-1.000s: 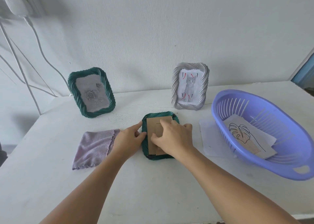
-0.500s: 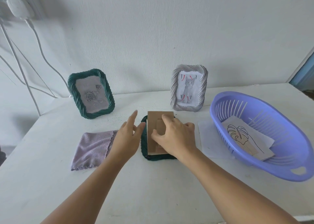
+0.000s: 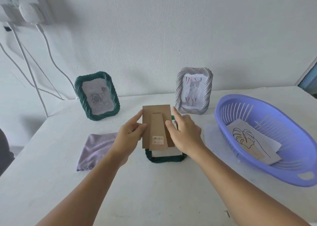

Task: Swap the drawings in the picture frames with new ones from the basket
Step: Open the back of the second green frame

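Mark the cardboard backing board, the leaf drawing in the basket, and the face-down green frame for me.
cardboard backing board [image 3: 156,116]: head view, upper panel above the stand flap.
leaf drawing [image 3: 243,137]: head view, on the drawn leaf.
face-down green frame [image 3: 164,159]: head view, near rim below the board.

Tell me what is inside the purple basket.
In the purple basket lies a leaf line drawing on top of other sheets. What those lower sheets show is covered.
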